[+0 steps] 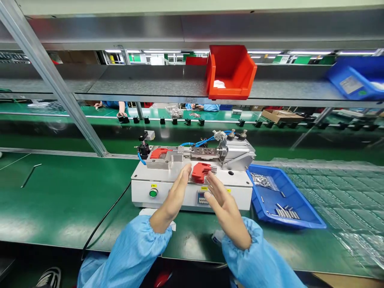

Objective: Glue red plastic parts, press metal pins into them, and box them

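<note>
Blue sleeves (129, 254) end in left hand (171, 199) and right hand (226, 207), fingers straight, holding nothing, flanking a red piece (199, 173) on the white machine (140, 194). Work looks midway: another red part (158, 153) sits in the fixture (156, 163); metal pins (287, 212) remain in the blue tray (310, 219).

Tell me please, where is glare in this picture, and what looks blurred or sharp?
Head view: whitish glare patches lie on the glossy green workbench; head view: the blue plastic bin at upper right and the clear plastic trays at right look smeared; head view: the white boxy machine looks fairly sharp.
</note>
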`<state>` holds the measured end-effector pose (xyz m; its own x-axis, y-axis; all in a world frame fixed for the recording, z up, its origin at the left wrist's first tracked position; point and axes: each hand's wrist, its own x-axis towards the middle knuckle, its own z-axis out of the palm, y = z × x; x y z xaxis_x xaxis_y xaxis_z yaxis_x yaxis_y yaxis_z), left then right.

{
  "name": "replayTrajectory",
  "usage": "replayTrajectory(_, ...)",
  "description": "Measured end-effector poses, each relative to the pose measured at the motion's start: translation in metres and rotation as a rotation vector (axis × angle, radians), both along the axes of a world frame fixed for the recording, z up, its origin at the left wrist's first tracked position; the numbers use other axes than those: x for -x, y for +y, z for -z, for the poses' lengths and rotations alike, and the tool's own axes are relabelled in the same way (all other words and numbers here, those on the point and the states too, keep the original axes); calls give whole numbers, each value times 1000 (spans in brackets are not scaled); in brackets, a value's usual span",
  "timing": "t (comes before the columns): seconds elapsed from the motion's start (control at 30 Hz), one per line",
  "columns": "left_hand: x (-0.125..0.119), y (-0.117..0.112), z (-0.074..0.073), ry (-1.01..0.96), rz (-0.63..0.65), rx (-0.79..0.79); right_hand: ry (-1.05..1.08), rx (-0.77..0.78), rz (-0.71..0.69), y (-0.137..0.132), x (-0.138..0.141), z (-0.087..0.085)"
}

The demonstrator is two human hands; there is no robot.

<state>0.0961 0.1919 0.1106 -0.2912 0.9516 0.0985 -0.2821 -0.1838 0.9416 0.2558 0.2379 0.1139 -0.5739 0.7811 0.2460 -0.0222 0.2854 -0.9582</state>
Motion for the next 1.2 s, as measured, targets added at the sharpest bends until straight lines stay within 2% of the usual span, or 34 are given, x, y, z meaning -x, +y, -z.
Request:
replayTrajectory(0.1, -6, 10, -7, -34, 19, 37, 13, -1, -3, 3, 8, 7)
replayTrajectory(0.3, -16, 12, -12, -46, 14, 82, 2, 0, -3, 4, 11, 11)
replayTrajectory(0.6, -30, 8, -20, -99, -16, 101, 10, 101, -17, 1, 13, 6)
replayTrajectory(0.77, -35, 7, -14, -79, -39, 81, 13, 80, -9, -1, 14, 7)
replayTrajectory(0.93, -10, 20, -5, 162, -68, -24, 25, 55, 0, 4, 3, 4)
replayTrajectory(1.03, 14, 35, -7, 285, 64, -101, 30, 54, 8, 8, -4, 2)
replayTrajectory(1.13, 33, 47, -9, 323, 211, -96, 41, 70, 3, 8, -6, 3)
replayTrajectory(1.2, 40, 52, -9, 325, 257, -87, 46, 73, -4, 7, -5, 4)
